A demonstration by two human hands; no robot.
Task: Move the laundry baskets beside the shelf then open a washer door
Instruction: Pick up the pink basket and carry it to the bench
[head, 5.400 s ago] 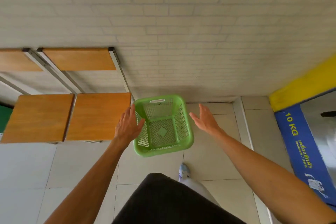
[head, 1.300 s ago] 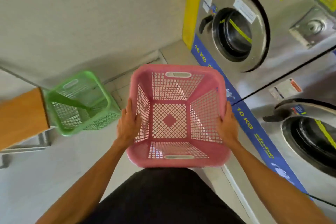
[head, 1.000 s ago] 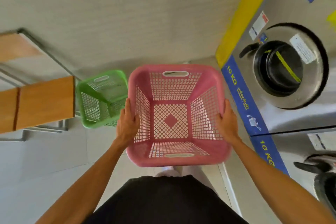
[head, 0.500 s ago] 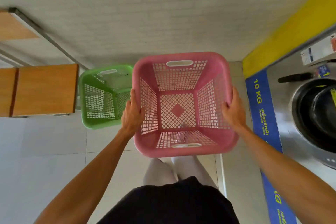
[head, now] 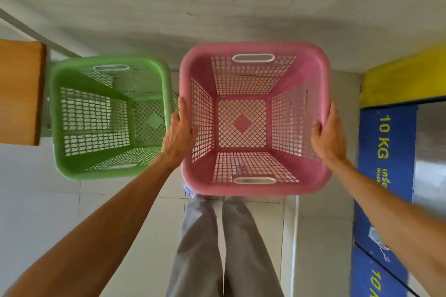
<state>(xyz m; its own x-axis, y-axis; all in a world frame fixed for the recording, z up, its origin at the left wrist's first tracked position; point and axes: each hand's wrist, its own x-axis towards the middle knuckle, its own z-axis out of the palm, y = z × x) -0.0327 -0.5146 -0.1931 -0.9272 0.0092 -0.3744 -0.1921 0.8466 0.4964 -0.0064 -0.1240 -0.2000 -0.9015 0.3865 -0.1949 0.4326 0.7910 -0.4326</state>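
Note:
I hold an empty pink laundry basket (head: 311,65) low in front of me, close to the wall. My left hand (head: 178,135) grips its left rim and my right hand (head: 328,135) grips its right rim. An empty green laundry basket (head: 72,113) stands on the floor just to its left, beside the wooden shelf (head: 20,91). The two baskets' rims nearly touch. At the right edge only the front of a washer (head: 432,149) shows; its door is out of view.
A pale brick wall (head: 217,2) runs across the top. A blue "10 KG" panel (head: 386,149) and a yellow strip (head: 405,77) mark the washer side on the right. White tiled floor (head: 36,200) lies at the lower left. My legs are below the pink basket.
I have turned from the washers toward the wall with the pink basket and lowered it to the right of the green basket. The washer doors have left the view.

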